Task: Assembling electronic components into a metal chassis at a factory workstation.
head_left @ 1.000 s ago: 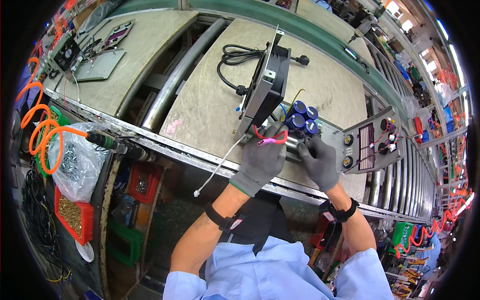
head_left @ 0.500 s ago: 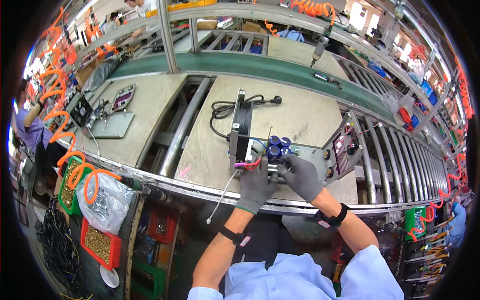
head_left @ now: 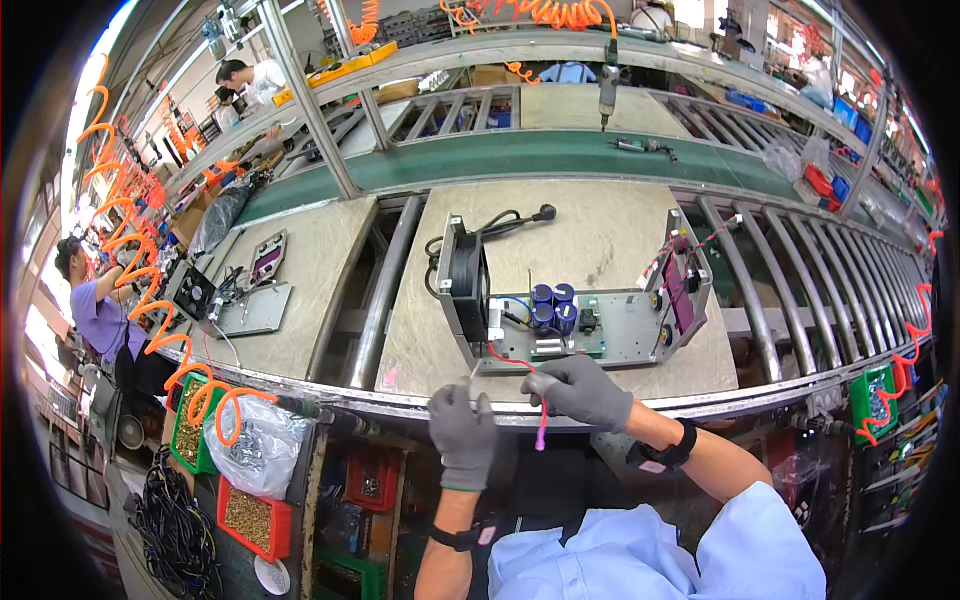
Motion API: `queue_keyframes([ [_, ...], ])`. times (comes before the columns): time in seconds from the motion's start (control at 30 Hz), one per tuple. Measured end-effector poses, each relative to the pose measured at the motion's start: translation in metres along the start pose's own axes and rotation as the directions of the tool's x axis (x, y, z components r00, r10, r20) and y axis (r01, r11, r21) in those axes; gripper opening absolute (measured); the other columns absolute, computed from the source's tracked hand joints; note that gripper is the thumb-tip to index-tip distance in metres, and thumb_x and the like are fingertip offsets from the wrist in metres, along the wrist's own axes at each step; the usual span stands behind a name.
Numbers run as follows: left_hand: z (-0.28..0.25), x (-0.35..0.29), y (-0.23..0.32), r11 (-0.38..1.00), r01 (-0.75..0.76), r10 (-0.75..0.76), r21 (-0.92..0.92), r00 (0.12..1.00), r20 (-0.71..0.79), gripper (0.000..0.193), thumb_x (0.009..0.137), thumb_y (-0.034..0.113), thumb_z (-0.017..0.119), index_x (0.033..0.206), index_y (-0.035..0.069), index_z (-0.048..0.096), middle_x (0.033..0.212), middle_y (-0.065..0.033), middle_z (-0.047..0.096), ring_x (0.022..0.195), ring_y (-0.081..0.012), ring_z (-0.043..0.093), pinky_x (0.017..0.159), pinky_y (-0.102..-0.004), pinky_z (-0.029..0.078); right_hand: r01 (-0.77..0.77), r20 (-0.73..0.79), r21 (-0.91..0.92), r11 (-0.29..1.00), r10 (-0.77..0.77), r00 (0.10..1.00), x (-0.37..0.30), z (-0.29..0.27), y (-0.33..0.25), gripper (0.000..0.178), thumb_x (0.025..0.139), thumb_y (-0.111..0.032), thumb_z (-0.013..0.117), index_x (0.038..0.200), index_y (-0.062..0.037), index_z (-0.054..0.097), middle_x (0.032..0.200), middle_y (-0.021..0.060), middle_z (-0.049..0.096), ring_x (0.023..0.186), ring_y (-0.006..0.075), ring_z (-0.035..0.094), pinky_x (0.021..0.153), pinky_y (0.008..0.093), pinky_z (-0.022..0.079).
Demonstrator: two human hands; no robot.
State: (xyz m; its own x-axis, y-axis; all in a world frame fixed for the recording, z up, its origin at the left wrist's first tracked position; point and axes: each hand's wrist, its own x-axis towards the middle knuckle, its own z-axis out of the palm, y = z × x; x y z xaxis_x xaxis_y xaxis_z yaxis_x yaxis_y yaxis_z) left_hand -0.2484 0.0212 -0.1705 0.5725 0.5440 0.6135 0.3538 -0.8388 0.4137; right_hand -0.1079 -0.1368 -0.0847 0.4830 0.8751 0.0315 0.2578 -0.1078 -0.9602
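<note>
A metal chassis (head_left: 628,345) stands on the board in front of me, with a black fan (head_left: 467,275) upright at its left end. Blue capacitors (head_left: 553,312) rise from the circuit board (head_left: 590,305) inside it. At the chassis's right end, a purple circuit board (head_left: 682,295) is fixed to the upright panel. My right hand (head_left: 583,392), in a grey glove, pinches a red wire (head_left: 512,361) whose pink-sleeved end hangs below the fingers. Beside it, my gloved left hand (head_left: 463,435) has its fingertips closed on a thin white wire (head_left: 475,372) near the chassis's front left corner.
A black power cord (head_left: 515,225) lies behind the fan. On the left board is another, opened unit (head_left: 255,310). Metal rollers (head_left: 800,290) run to the right, and a green belt (head_left: 450,160) lies beyond. Screw bins (head_left: 255,520) and orange coiled hoses (head_left: 150,290) are at the left.
Both hands have drawn back toward me from the chassis. The red wire, earlier bunched at the left hand, now stretches to my right hand. The view has shifted.
</note>
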Motion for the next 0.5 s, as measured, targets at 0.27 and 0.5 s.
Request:
queue_keyframes([
  [0.27,-0.045,0.025,0.023,0.411,0.785,-0.101,-0.464,0.545,0.832,0.022,0.097,0.025,0.063,0.097,0.003,0.064,0.067,-0.0049,0.063,0.050,-0.0085,0.055,0.045,-0.0233,0.043,-0.093,-0.047,-0.208,0.974,0.085,0.995,-0.044,0.024,0.048,0.021,0.095,-0.014,0.059,0.109,-0.0042,0.070,0.087,0.0137,0.072,0.078,0.0232,0.070,0.077,0.0354,0.056],
  [0.5,-0.025,0.045,0.084,0.269,0.766,-0.147,-0.583,0.631,0.762,0.024,0.100,0.022,0.063,0.103,-0.001,0.059,0.072,-0.0044,0.064,0.055,-0.0066,0.059,0.043,-0.0203,0.045,-0.222,-0.094,0.221,0.950,0.247,0.964,-0.064,-0.010,0.050,0.026,0.093,-0.015,0.059,0.110,0.0004,0.071,0.101,0.0133,0.072,0.093,0.0198,0.068,0.086,0.0333,0.053],
])
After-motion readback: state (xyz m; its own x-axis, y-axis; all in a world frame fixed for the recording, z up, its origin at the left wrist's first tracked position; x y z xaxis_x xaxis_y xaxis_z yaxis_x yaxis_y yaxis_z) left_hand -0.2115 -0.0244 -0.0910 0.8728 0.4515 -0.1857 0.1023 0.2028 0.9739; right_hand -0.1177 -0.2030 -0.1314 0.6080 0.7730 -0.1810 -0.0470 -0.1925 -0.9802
